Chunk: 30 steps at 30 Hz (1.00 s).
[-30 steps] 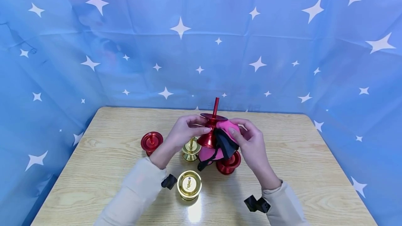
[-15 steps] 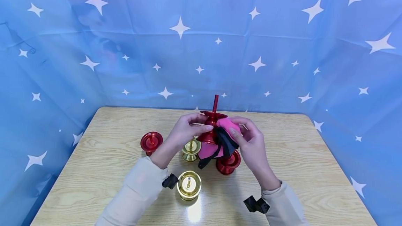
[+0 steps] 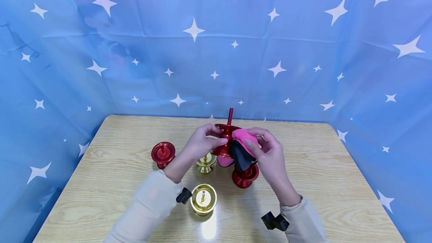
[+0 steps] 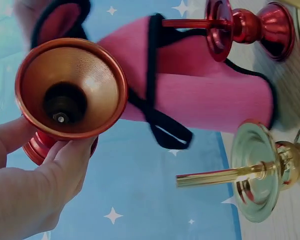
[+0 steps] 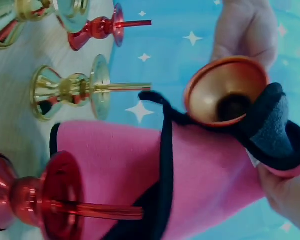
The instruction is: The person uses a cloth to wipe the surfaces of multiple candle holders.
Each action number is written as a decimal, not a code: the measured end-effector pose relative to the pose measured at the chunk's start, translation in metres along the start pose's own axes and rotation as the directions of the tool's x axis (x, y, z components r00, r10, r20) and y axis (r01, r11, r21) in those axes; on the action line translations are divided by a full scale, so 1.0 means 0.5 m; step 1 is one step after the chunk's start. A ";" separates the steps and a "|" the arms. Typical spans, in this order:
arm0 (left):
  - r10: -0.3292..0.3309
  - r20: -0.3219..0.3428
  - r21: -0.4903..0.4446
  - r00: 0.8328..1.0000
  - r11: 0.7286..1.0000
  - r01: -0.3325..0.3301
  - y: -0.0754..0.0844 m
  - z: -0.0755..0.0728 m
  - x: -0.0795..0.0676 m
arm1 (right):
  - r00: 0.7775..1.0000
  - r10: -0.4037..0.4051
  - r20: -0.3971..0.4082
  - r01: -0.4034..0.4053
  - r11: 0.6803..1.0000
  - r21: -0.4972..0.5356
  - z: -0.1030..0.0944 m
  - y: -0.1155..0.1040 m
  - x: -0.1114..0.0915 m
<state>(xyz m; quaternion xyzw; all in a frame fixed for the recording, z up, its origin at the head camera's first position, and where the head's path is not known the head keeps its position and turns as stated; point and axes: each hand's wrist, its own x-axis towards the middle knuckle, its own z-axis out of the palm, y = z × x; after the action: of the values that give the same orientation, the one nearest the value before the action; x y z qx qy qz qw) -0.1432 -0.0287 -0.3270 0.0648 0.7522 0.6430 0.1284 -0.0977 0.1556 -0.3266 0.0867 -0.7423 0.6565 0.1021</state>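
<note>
My left hand (image 3: 202, 141) grips a red metal candle holder (image 3: 221, 151) by its waist, raised above the table. Its thin stem points up in the head view. The left wrist view looks into the hollow, copper-toned underside of its base (image 4: 97, 65). A pink cloth (image 3: 244, 138) with black edging is pinched between the thumb and fingers of my right hand (image 3: 270, 151). The bunched part lies against the holder's right side, and the rest hangs below. In the right wrist view a dark grey fold of cloth (image 5: 269, 122) overlaps the base rim.
Standing on the wooden table (image 3: 320, 183) are a red candle holder (image 3: 163, 153) at the left, a gold one (image 3: 204, 166) behind my left wrist, another gold one (image 3: 202, 198) nearer the front, and a red one (image 3: 245, 177) below the cloth. A blue starry curtain (image 3: 216, 55) surrounds the table's back and sides.
The held candle holder rises slightly, then drops a little and shifts left. The cloth shifts against its side, and its black hanging loop is no longer visible in the head view.
</note>
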 end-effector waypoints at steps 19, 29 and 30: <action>0.009 0.129 -0.124 0.992 0.992 0.007 -0.001 -0.015 -0.009 | 1.000 -0.029 0.001 0.029 0.999 0.037 0.004 0.018 -0.008; 0.069 0.089 0.007 0.994 0.998 -0.070 0.006 -0.017 -0.012 | 0.982 -0.181 0.049 0.180 0.983 0.024 0.005 -0.013 -0.016; 0.073 0.095 0.022 0.993 0.997 -0.075 0.008 -0.019 -0.012 | 0.978 -0.204 0.051 0.202 0.979 0.032 0.004 -0.014 -0.015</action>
<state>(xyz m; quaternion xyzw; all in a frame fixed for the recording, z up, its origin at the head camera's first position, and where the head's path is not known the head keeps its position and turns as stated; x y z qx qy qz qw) -0.1402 -0.0386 -0.3213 0.1244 0.7505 0.6340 0.1390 -0.0887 0.1527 -0.3223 0.1811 -0.7232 0.6500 0.1473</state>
